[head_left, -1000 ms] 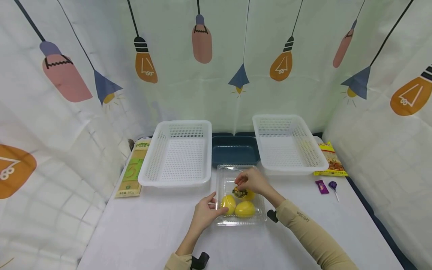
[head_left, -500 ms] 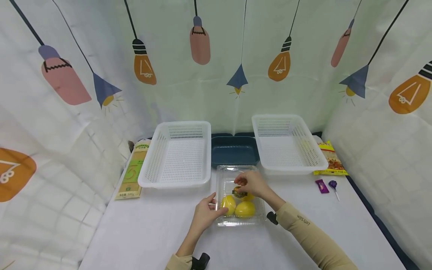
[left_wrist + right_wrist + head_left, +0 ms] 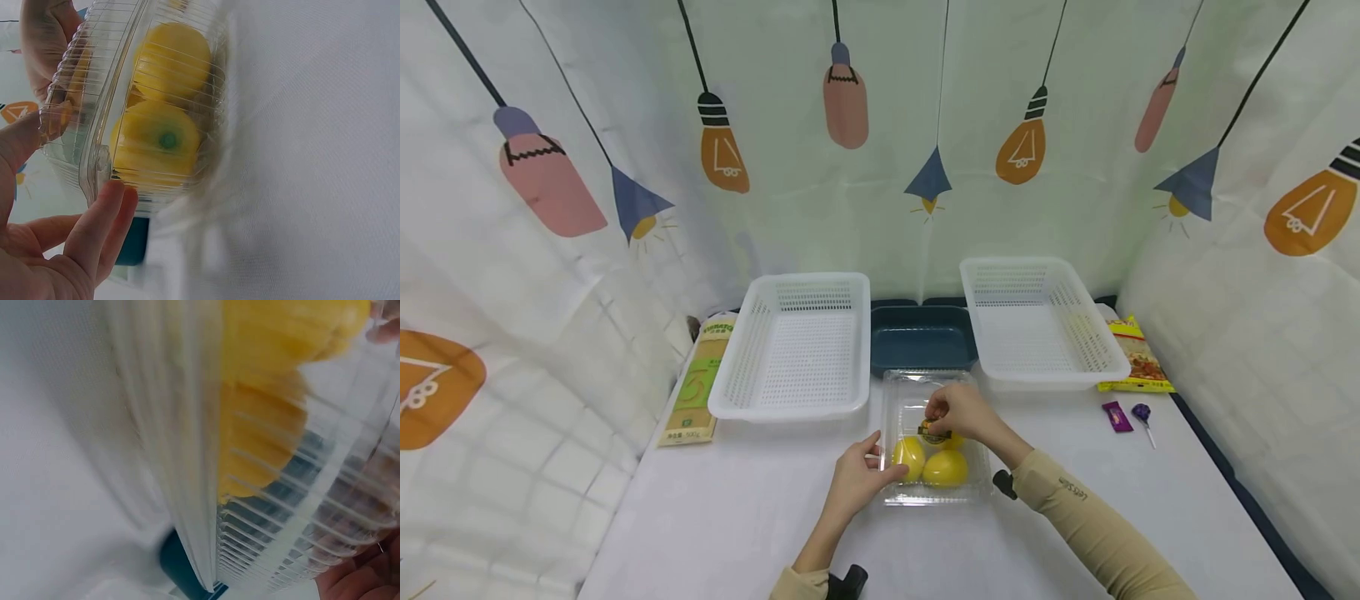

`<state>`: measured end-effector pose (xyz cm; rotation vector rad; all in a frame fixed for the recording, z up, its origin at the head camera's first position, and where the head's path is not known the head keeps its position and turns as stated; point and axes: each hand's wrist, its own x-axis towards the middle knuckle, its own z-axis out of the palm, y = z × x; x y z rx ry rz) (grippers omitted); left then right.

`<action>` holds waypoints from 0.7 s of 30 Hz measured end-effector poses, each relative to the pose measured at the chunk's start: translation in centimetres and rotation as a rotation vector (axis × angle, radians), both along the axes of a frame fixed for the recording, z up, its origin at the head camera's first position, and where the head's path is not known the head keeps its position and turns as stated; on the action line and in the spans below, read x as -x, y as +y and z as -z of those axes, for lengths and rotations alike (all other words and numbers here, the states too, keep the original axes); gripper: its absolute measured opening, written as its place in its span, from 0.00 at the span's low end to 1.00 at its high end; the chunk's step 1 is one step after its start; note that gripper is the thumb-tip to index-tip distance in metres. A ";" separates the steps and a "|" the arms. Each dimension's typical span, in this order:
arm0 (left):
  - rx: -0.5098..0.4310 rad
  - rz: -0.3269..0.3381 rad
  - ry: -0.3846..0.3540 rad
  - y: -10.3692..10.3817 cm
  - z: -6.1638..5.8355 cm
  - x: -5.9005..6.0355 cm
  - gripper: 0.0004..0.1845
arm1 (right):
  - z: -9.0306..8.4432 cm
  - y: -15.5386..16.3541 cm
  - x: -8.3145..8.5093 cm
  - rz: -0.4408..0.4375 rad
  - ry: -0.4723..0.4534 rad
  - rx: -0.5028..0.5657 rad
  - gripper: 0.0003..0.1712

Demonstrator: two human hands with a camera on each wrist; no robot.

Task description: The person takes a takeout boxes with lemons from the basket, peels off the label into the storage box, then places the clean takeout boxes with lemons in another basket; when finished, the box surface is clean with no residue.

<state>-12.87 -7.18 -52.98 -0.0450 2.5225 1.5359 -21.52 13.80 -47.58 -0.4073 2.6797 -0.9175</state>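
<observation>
Clear box (image 3: 901, 398) lies on the white table (image 3: 760, 525), lid on, a hand at its left side and another above it.

Near to far. Left hand (image 3: 859, 468): at the box's left edge, thumb over the lid, fingers against the side wall, so clamped on that edge. Lemons (image 3: 946, 468): inside, toward the box's near end. Label (image 3: 934, 433): on the box's lid, near a partly hidden lemon. Right hand (image 3: 964, 412): above the box's lid, fingers curled in, thumb tip at the label's far edge; pinch or mere touch, cannot tell.

Technique (judgement): step looks like working the label on the lid, laying or lifting uncertain. Left hand should brace the box without squeezing; thin plastic will probably flex. Right thumb does best slow and low along one edge, to avoid creasing or tearing.

Views. Head only: the label's printed face, the green tray (image 3: 922, 337) just beyond the box, white baskets (image 3: 805, 358) beyond the box to either side. Left wrist only: fingertips (image 3: 111, 192) at the box's seam; a green spot (image 3: 167, 140) on one lemon. Right wrist: box rim and ribs close up, blurred; label not made out.
</observation>
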 end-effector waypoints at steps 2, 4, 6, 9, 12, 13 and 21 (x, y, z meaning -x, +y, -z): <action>-0.001 0.002 0.003 0.0 0.0 0.0 0.47 | 0.0 0.1 0.0 0.000 -0.006 0.002 0.08; 0.000 0.000 0.001 0.0 -0.1 0.0 0.47 | 0.0 0.1 0.1 -0.001 -0.008 0.006 0.08; 0.001 -0.001 0.000 0.0 -0.1 0.0 0.47 | 0.0 0.1 0.1 -0.004 -0.003 0.009 0.08; 0.001 -0.003 0.003 0.0 -0.1 0.0 0.47 | 0.0 0.1 0.2 -0.008 0.002 0.013 0.08; -0.004 -0.002 0.010 0.0 -0.2 0.0 0.47 | 0.0 0.2 0.3 -0.014 0.003 0.019 0.09; -0.006 -0.002 0.011 0.0 -0.1 0.0 0.47 | 0.0 0.2 0.4 -0.017 0.003 0.021 0.09; -0.026 0.002 0.011 0.1 -0.1 -0.1 0.47 | -0.2 1.0 1.1 -0.080 -0.007 0.058 0.07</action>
